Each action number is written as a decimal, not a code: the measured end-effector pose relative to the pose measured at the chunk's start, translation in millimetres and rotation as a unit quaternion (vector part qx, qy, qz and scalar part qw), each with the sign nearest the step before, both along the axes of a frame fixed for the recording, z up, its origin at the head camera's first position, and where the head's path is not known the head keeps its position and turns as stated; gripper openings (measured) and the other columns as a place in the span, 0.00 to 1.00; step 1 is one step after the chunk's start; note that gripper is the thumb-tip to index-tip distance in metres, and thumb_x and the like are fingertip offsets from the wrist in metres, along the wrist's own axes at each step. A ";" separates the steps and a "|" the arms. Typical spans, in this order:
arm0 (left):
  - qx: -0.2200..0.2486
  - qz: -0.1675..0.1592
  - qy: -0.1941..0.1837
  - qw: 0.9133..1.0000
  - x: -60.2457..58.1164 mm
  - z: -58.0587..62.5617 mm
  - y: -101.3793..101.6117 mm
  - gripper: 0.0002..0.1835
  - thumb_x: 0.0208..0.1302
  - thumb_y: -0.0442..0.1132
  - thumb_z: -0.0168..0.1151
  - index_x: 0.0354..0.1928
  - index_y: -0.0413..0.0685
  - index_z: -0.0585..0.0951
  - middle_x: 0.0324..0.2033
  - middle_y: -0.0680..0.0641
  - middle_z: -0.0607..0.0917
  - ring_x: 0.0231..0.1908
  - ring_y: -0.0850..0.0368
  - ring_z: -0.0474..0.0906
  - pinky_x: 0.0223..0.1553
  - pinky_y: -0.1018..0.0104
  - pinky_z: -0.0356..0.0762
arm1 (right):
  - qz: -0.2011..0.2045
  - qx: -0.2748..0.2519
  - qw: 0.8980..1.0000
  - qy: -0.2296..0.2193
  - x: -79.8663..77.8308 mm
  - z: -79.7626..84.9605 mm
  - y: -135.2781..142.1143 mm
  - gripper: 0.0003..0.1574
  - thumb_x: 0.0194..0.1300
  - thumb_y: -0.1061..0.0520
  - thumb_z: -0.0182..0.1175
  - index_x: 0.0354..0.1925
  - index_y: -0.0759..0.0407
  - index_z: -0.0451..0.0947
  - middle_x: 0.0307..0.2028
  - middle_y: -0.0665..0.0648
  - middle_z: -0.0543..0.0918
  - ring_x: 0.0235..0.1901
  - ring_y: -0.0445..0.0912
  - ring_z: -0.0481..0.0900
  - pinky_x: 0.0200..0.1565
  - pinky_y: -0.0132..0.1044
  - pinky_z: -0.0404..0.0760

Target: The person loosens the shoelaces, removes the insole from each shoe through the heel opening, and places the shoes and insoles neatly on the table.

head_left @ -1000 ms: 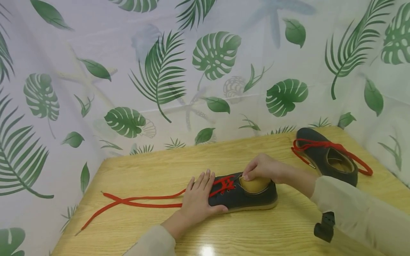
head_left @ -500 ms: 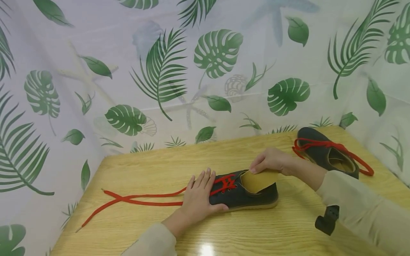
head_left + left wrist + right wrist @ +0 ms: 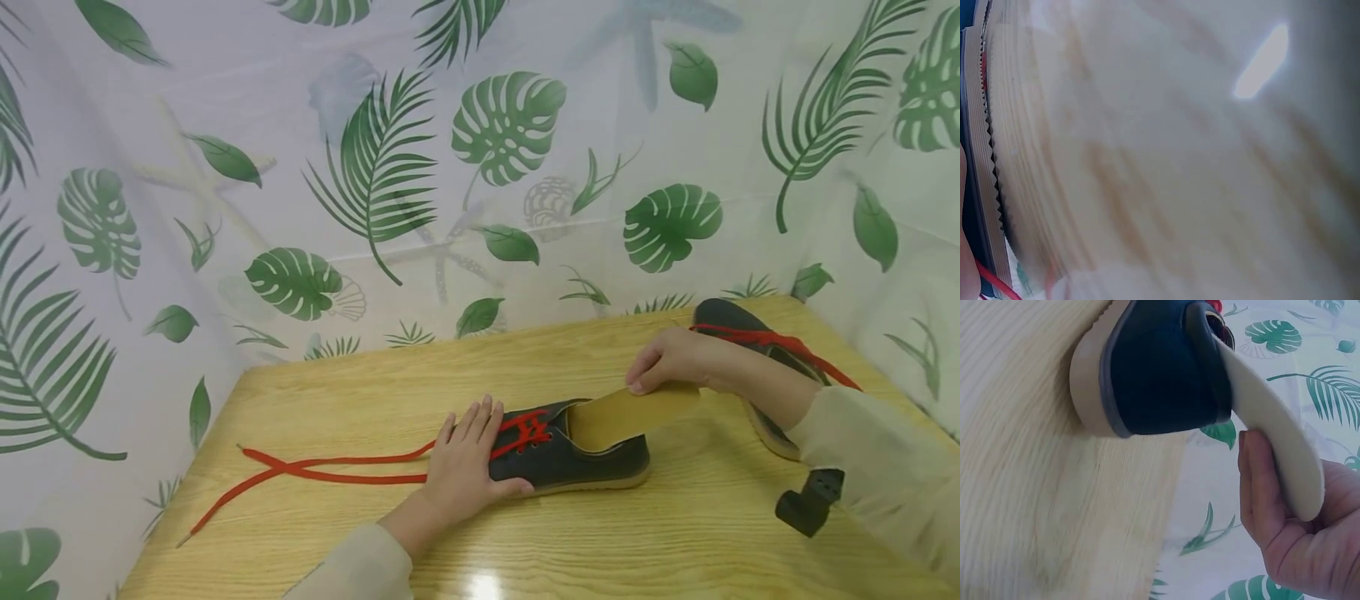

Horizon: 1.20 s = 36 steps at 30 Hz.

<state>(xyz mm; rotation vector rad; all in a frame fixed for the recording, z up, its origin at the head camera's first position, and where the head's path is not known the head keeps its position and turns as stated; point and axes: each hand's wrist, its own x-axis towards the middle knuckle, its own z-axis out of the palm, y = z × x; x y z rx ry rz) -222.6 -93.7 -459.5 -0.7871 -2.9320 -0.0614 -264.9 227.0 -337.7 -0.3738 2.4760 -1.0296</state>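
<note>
A dark navy shoe [image 3: 577,477] with a tan sole lies on its sole, toe to the left. My left hand [image 3: 459,471] rests over its toe, fingers straight and thumb along the near side. With thumb and fingers my right hand [image 3: 675,358] pinches a tan insole [image 3: 637,412], which slants up out of the shoe's opening past the heel. Its front end is hidden inside. In the right wrist view the insole's pale underside [image 3: 1279,440] shows behind the shoe's heel [image 3: 1166,375]. The left wrist view catches only the sole edge [image 3: 982,144].
Red laces [image 3: 360,478] trail from the shoe leftward and cross on the wooden table [image 3: 420,550]. A second dark shoe [image 3: 723,315] with red laces stands at the back right, partly behind my right forearm. Leaf-printed cloth [image 3: 525,275] hangs behind the table.
My right hand has moved right and slightly up, drawing the insole partway out of the shoe. The left hand and the shoe have stayed in place.
</note>
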 end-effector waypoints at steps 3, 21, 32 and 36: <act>-0.006 0.002 0.005 1.000 -0.7 -0.4 -0.1 0.60 0.48 0.80 0.47 0.75 0.51 0.47 0.74 0.48 0.50 0.72 0.51 0.48 0.70 0.48 0.47 | 0.025 0.024 0.998 0.051 4.7 2.8 -1.4 0.14 0.56 0.56 0.68 0.38 0.65 0.85 0.36 0.54 0.86 0.34 0.43 0.80 0.37 0.36 0.79; -0.017 0.001 0.004 1.000 0.3 2.6 0.9 0.60 0.48 0.80 0.47 0.75 0.50 0.45 0.74 0.47 0.49 0.72 0.51 0.47 0.70 0.49 0.46 | 0.329 0.301 0.809 0.383 65.4 -18.9 -30.6 0.39 0.52 0.72 0.65 0.63 0.57 0.71 0.62 0.57 0.73 0.59 0.56 0.73 0.51 0.45 0.79; -0.011 -0.006 -0.005 1.000 -1.2 0.9 0.6 0.60 0.48 0.80 0.47 0.75 0.51 0.43 0.74 0.47 0.47 0.73 0.51 0.46 0.70 0.48 0.45 | 0.316 0.275 0.851 0.318 61.5 -19.0 -22.9 0.33 0.57 0.75 0.57 0.60 0.58 0.74 0.60 0.59 0.75 0.60 0.57 0.72 0.56 0.49 0.74; -0.010 -0.006 -0.008 1.000 -0.8 1.2 -0.4 0.60 0.48 0.80 0.46 0.75 0.51 0.43 0.74 0.48 0.47 0.73 0.51 0.46 0.70 0.47 0.45 | 0.300 0.257 0.871 0.292 61.2 -14.1 -17.9 0.40 0.52 0.82 0.56 0.61 0.58 0.73 0.61 0.59 0.74 0.60 0.58 0.71 0.55 0.50 0.75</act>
